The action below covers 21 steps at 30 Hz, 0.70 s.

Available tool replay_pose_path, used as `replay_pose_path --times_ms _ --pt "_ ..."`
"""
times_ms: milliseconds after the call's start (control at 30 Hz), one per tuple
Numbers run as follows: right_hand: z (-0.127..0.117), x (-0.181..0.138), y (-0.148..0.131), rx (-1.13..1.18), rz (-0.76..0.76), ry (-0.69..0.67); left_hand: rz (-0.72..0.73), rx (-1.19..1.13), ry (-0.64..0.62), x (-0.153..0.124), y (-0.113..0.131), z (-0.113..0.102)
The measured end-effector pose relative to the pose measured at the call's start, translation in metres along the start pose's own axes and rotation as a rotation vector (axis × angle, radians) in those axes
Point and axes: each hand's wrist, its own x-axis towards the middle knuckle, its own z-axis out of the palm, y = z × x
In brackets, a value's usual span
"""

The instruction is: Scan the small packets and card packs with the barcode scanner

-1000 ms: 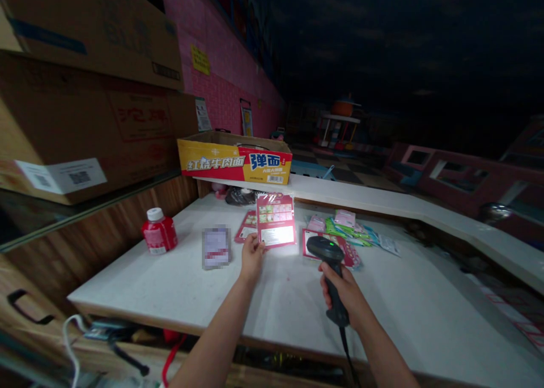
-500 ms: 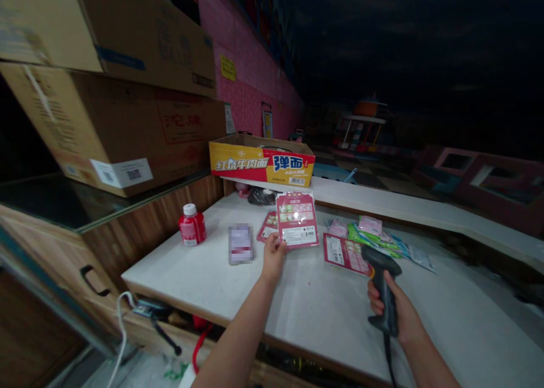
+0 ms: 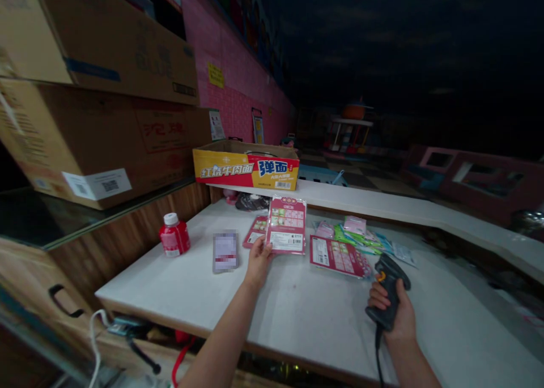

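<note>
My left hand (image 3: 258,261) pinches the lower left corner of a pink-red flat packet (image 3: 287,224), whose printed back with a barcode faces me. Behind it another pink-red packet (image 3: 254,233) lies on the white table. In my right hand (image 3: 397,314) is a black handheld barcode scanner (image 3: 389,291), my fingers wrapped round its grip and its cord hanging down. A third pink-red packet (image 3: 338,256) lies just left of the scanner head. Beyond it is a loose pile of green, pink and blue packets (image 3: 361,238).
A red bottle (image 3: 174,236) with a white cap and a blurred-out flat item (image 3: 225,252) stand on the left of the table. An open noodle carton (image 3: 246,168) sits on the raised ledge (image 3: 382,198). Large cardboard boxes (image 3: 106,133) are stacked at left.
The scanner has tilted and its head now points more upward, away from the packet lying at its left. My left hand still holds its packet up; the whole view has shifted slightly.
</note>
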Motion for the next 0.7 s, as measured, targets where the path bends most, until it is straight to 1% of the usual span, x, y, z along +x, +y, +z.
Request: replay_pose_path --times_ms 167,267,367,500,600,667,700 --pt "-0.002 0.004 -0.002 0.066 -0.082 0.005 -0.042 -0.052 0.012 0.007 0.01 0.001" --pt "-0.004 0.009 -0.003 0.059 -0.083 -0.017 -0.085 -0.053 0.052 0.015 0.012 0.008" --pt "-0.006 0.014 -0.003 0.049 -0.084 -0.044 -0.133 -0.023 0.102 0.027 0.009 0.026" --pt "-0.004 0.016 -0.004 0.063 -0.115 -0.029 -0.191 0.063 0.156 0.045 -0.003 0.058" --pt "-0.001 0.015 -0.004 0.065 -0.124 -0.002 -0.286 0.172 0.141 0.061 -0.015 0.077" --pt "0.001 0.015 -0.004 0.023 -0.131 0.007 -0.331 0.313 0.115 0.07 -0.024 0.084" --pt "0.001 0.015 -0.004 -0.001 -0.138 0.012 -0.326 0.398 0.107 0.073 -0.028 0.085"
